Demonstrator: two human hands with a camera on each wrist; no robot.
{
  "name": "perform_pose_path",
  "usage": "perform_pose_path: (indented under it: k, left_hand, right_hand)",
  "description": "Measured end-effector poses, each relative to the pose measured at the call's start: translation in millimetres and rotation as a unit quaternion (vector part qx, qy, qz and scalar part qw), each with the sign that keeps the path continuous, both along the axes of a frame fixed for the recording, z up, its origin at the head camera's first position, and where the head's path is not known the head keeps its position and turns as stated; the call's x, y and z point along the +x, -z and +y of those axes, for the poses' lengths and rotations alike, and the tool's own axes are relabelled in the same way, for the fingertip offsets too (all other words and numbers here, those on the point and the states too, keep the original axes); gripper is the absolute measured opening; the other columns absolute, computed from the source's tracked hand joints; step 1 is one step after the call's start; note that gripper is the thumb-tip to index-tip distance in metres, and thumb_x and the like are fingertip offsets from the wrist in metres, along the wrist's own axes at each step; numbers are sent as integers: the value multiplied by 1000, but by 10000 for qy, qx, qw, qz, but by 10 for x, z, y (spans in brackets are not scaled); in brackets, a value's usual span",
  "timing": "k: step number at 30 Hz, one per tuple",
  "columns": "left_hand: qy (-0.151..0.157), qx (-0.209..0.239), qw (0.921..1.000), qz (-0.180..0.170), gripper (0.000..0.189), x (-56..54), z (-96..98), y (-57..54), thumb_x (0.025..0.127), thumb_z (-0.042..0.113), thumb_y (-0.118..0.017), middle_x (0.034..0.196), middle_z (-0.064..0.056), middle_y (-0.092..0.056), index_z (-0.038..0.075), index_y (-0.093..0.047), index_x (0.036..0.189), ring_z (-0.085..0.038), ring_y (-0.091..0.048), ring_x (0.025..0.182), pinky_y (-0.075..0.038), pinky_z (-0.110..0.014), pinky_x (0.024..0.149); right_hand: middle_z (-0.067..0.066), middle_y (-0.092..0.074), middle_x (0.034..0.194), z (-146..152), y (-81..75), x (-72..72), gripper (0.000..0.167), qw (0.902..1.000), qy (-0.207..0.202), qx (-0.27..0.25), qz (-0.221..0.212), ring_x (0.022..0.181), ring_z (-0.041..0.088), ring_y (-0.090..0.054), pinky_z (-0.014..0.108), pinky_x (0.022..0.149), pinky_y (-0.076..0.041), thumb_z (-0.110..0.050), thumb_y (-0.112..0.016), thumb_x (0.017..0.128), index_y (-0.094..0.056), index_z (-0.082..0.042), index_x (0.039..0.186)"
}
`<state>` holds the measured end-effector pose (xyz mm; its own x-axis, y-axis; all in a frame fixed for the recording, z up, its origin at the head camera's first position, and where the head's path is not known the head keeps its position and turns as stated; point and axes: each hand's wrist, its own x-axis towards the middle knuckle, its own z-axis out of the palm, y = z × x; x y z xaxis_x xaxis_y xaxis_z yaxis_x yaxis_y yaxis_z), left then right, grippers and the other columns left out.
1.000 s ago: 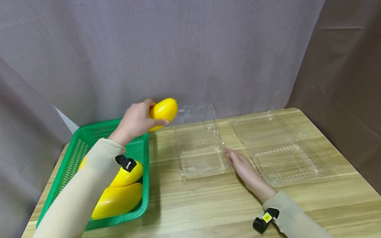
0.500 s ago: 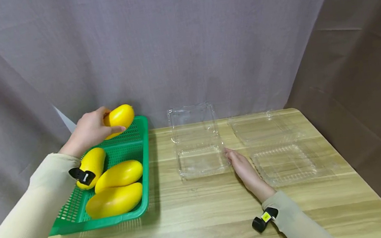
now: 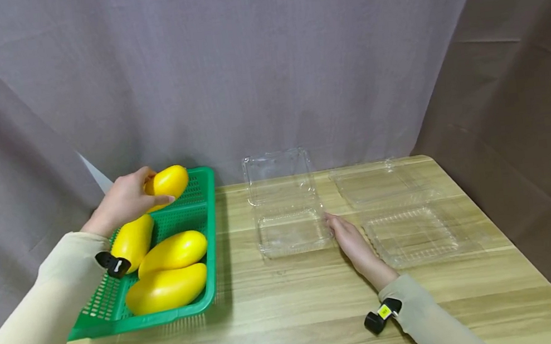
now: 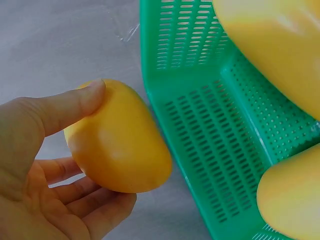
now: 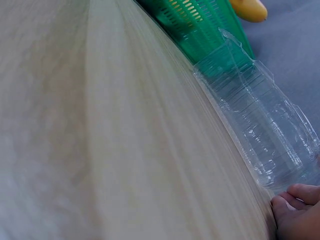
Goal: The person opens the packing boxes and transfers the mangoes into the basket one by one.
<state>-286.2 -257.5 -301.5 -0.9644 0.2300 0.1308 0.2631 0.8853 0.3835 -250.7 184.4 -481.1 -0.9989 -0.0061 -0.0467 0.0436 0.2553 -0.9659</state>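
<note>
Up over the back part of the green basket [image 3: 213, 299], my left hand [image 3: 124, 200] grips a yellow mango [image 3: 170, 182]. Thumb and fingers wrap around the fruit in the left wrist view, with the mango [image 4: 120, 142] beside the basket's rim. Three more mangoes lie in the basket, among them a front mango [image 3: 167, 290]. My right hand [image 3: 356, 246] pinches the right side of an open clear plastic clamshell container [image 3: 292, 232]. That container's lid [image 3: 278, 177] stands raised at the back. The right fingertips [image 5: 295, 195] sit at the container's corner in the right wrist view.
Further clear plastic containers lie to the right: one opened, with its base [image 3: 413, 233] in front and its lid [image 3: 377, 183] behind. All stand on a wood-grain table [image 3: 290, 316]. Grey curtain [image 3: 293, 52] hangs directly behind the table's back edge.
My left hand has carried the mango leftward, from near the clamshell's lid back over the basket, then slightly lower. The right hand and the container have stayed put.
</note>
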Motion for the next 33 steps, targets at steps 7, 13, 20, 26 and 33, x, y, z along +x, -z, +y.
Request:
perform_pose_path:
  k: [7, 13, 20, 26, 33]
  left_hand:
    - [208, -186, 9996, -46, 53, -119, 29, 228, 90, 34, -76, 97, -17, -63, -3, -53, 120, -30, -54, 79, -47, -41, 72]
    - [264, -224, 9992, -205, 49, -179, 15, 475, 89, 30, -78, 99, -17, -64, -3, -55, 118, -30, -56, 81, -50, -44, 76]
    - [181, -295, 9985, -420, 54, -208, -18, 706, 89, 29, -78, 105, -19, -64, -4, -53, 124, -32, -56, 85, -51, -47, 80]
    - [234, -371, 9982, -419, 52, -212, -24, 779, 88, 25, -79, 105, -20, -64, -5, -54, 122, -33, -56, 87, -51, -50, 82]
    - [389, -414, 9973, -461, 60, -268, -96, 847, 88, 25, -79, 115, -27, -63, -10, -52, 129, -38, -58, 95, -49, -56, 89]
  right_hand:
    - [15, -38, 158, -10, 31, 12, 57, 10000, -65, 42, -55, 146, 35, -33, 47, 121, -22, -34, -39, 106, -39, -2, 153]
    - [17, -38, 158, -27, 38, 41, 57, 9999, -136, 33, -37, 144, 38, -35, 50, 121, -21, -35, -39, 106, -40, -4, 153]
    - [17, -39, 157, -67, 21, 69, 56, 9999, -90, 78, -31, 143, 38, -38, 50, 120, -23, -34, -40, 105, -41, -4, 153]
    - [17, -40, 156, -86, 37, 66, 56, 9999, -21, 138, -14, 141, 37, -40, 49, 119, -26, -34, -39, 105, -41, -4, 153]
    - [18, -40, 156, -88, 38, 75, 55, 9999, -27, 127, 3, 141, 37, -40, 49, 119, -27, -32, -39, 105, -42, -3, 152]
